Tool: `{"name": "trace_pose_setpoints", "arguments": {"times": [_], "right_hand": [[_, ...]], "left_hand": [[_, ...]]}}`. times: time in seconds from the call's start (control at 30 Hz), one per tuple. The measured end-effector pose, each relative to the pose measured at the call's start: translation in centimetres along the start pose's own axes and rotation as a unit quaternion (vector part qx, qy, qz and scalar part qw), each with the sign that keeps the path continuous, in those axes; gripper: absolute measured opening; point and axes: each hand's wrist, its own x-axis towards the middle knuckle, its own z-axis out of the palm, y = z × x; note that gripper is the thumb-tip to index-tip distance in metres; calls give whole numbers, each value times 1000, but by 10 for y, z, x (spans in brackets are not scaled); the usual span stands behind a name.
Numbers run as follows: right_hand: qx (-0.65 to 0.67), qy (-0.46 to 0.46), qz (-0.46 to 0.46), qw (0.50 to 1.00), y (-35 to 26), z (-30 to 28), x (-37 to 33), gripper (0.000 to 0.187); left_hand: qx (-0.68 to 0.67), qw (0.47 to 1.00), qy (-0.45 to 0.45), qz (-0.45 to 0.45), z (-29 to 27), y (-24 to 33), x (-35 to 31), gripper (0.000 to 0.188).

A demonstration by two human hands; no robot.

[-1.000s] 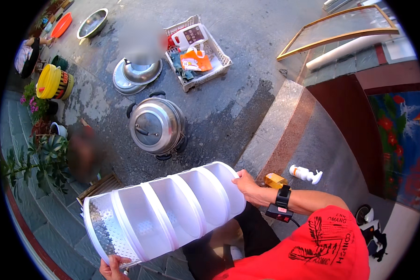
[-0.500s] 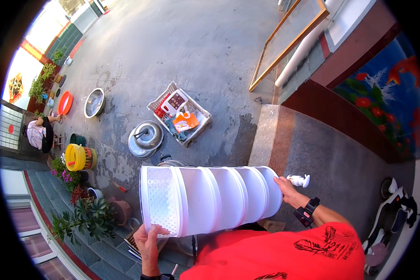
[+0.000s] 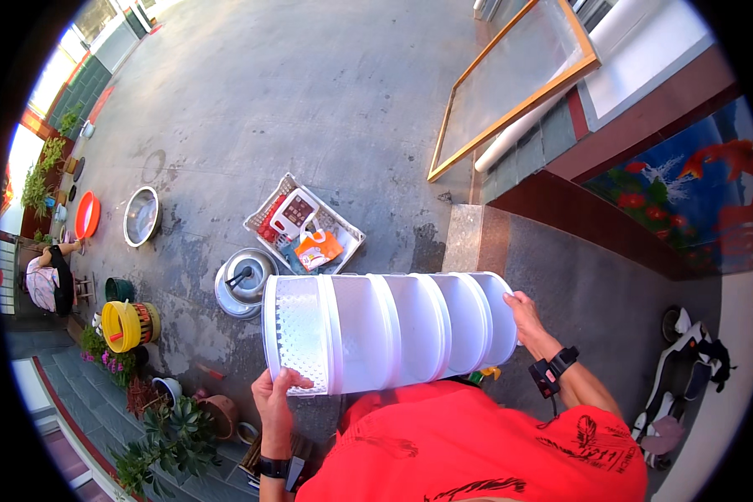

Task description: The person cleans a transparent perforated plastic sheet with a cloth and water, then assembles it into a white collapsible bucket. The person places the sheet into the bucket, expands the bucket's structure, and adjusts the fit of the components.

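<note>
A long white tiered plastic rack lies sideways across both my hands in front of my red shirt. Several round shelves divide it, and its end section at the left is dotted with small holes. My left hand grips the lower rim at that dotted end, thumb on top and the other fingers partly hidden. At the opposite end, my right hand is closed on the outer rim, its fingertips partly out of sight behind the rack.
Beyond the rack stand a crate with packages and a lidded metal pot. At left are a yellow bucket, metal basin, orange basin, potted plants and a seated person. A wood-framed panel leans at right.
The rack is higher in the view and slightly farther right, still in both hands. The surroundings have shifted with my head. A white pump bottle near my right hand no longer shows.
</note>
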Motion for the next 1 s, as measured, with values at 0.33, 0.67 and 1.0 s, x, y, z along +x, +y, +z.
{"name": "trace_pose_setpoints", "arguments": {"times": [0.33,0.67,1.0], "right_hand": [[-41,36,-67,996,-97,52,74,25],[-34,3,-95,995,-194,63,245,21],[-45,-12,-133,990,-339,93,378,25]], "left_hand": [[27,1000,-13,7,9,66,123,31],[57,998,-16,-36,97,130,261,27],[-9,997,4,-71,158,164,393,35]]}}
